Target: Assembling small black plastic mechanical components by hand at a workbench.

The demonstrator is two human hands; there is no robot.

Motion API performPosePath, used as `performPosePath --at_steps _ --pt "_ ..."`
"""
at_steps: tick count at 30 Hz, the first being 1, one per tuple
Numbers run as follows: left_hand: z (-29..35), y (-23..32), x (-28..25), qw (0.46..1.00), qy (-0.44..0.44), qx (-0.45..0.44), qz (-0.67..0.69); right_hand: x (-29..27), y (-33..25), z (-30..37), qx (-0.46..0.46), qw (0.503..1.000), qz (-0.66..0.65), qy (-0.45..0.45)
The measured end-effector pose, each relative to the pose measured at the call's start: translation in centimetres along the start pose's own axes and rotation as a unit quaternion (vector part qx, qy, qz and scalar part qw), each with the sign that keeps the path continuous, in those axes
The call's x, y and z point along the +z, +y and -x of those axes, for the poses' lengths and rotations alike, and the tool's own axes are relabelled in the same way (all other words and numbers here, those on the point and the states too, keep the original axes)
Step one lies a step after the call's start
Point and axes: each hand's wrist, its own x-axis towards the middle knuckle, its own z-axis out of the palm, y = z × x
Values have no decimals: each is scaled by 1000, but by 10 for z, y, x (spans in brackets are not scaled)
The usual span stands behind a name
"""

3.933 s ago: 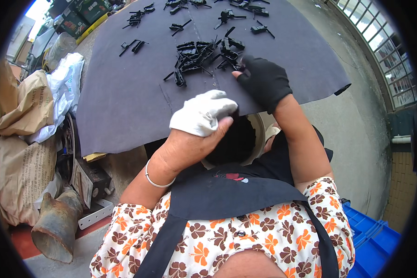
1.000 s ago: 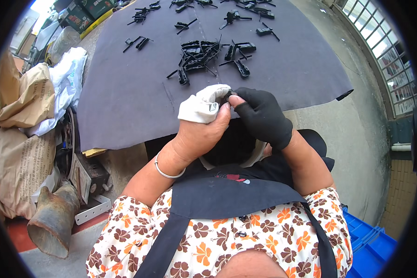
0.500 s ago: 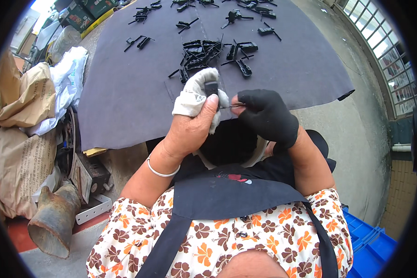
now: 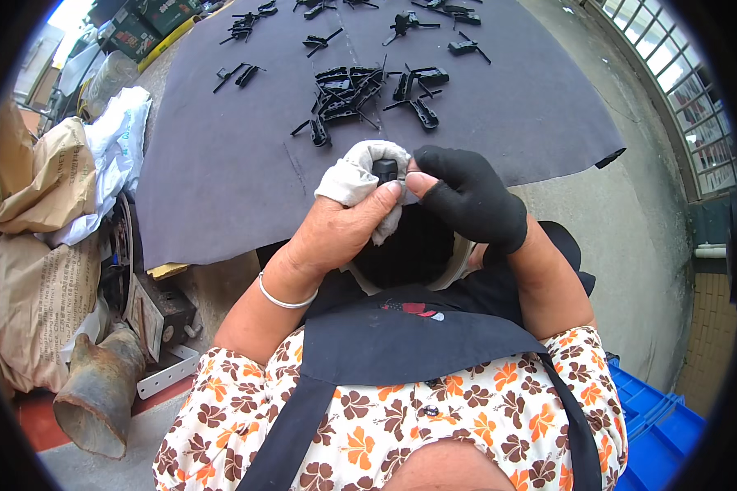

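Note:
My left hand (image 4: 345, 214), in a white cloth glove that leaves the thumb bare, is closed around a small black plastic part (image 4: 384, 169). One end of the part shows between thumb and glove; the rest is hidden. Close on its right, my right hand (image 4: 472, 200), in a black glove with bare fingertips, pinches a thin, dark sliver-like tool against the part's side. Its exact kind is too small to tell. Beyond my hands, a pile of black plastic parts (image 4: 345, 98) with thin stems lies on the grey-covered table (image 4: 221, 164).
More black parts (image 4: 405, 26) are spread in small groups farther back. Under my hands a round dark container with a pale rim (image 4: 460, 263) stands between my knees. Brown paper sacks (image 4: 45, 278) and a rusty pipe piece (image 4: 98, 393) are at left, a blue crate (image 4: 655, 417) at lower right.
My left hand has tilted the black part and shifted slightly right and down. My right hand has come closer, its fingertips now against the part.

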Motion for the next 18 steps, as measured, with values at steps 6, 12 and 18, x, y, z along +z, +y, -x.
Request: performPosePath --at_steps 6,12,18 --pt "-1 -4 6 988 34 49 -145 9 5 -1 -24 996 73 50" --pt "4 -11 8 947 94 130 -278 25 9 -5 -77 988 96 89" --pt "7 0 13 918 117 177 -336 3 13 -13 -76 995 57 38"
